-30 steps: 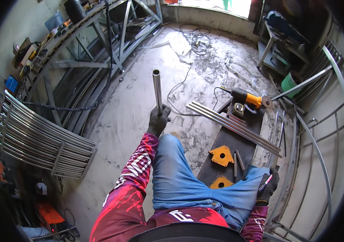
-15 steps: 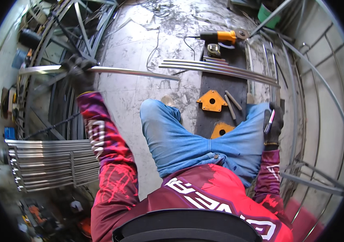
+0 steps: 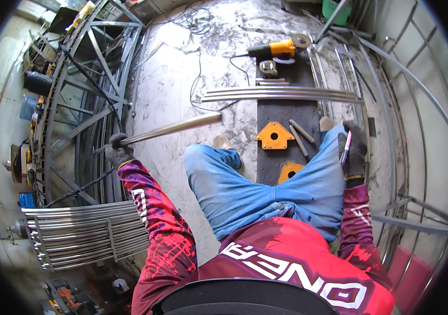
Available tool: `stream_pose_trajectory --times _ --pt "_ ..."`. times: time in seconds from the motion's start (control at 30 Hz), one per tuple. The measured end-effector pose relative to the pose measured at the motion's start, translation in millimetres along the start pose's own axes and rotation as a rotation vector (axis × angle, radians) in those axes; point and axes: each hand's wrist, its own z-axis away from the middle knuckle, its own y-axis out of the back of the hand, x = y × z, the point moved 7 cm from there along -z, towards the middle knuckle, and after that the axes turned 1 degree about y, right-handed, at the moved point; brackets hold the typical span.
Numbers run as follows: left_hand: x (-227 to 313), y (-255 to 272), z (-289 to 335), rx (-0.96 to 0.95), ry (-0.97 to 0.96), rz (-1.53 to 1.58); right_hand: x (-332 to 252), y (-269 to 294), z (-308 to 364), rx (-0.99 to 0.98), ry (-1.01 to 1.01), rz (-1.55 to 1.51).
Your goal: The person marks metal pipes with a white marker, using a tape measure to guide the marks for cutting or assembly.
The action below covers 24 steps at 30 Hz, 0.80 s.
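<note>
left hand (image 3: 117,153) lower, steel tube (image 3: 168,128) swung left, tip nearer knee

Two orange magnet blocks (image 3: 274,136) lie on the dark board (image 3: 281,113). One yellow grinder (image 3: 276,50) sits far off. Two gloved hands: left hand (image 3: 117,152), right hand (image 3: 353,149).
</note>
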Motion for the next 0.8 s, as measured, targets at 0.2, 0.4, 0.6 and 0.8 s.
stream_pose_trajectory --times 0.2,0.4,0.6,0.8 --pt "-68.7 -126.9 108.6 -0.458 -0.332 -0.454 25.0 11.4 20.9 0.054 -0.080 -0.008" --pt "-196.7 -121.8 213.7 -0.698 -0.399 -0.727 14.8 3.0 19.9 0.140 -0.064 -0.132" --pt "-267.1 -62.2 237.6 -0.618 -0.274 -0.880 -3.9 5.9 10.6 0.087 0.000 -0.046" --pt "-285.7 -60.8 256.5 -0.647 -0.189 -0.971 7.1 8.8 14.1 0.090 -0.073 -0.080"
